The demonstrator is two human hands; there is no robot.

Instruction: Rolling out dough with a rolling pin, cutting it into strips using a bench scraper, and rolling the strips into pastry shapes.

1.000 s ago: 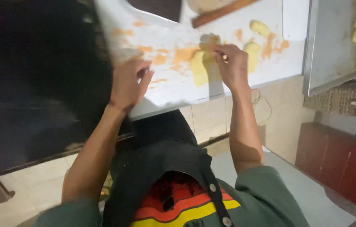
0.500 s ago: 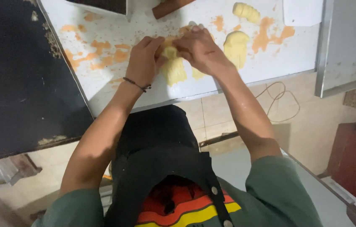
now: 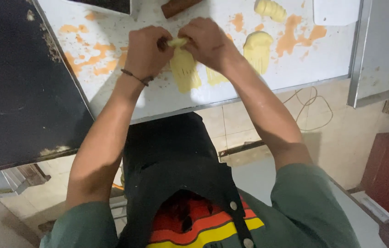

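Observation:
A flat strip of pale yellow dough [image 3: 184,70], scored with lengthwise cuts, lies on the white worktable [image 3: 158,98]. My left hand [image 3: 145,51] and my right hand [image 3: 207,42] meet at its far end, both pinching the dough and rolling that end up. A second cut strip [image 3: 258,50] lies to the right of my right hand. A finished rolled piece [image 3: 270,8] sits farther back. Another bit of dough [image 3: 213,77] shows under my right wrist.
Orange smears [image 3: 291,36] stain the tabletop. A brown wooden rolling pin [image 3: 176,6] lies at the back, a white scraper [image 3: 336,11] at the back right. A black tray [image 3: 15,82] is on the left, a metal tray [image 3: 385,50] on the right. A cable [image 3: 309,112] lies on the tiled floor.
My hands came together from apart onto the far end of the strip and began rolling it. The view shifted closer to the table.

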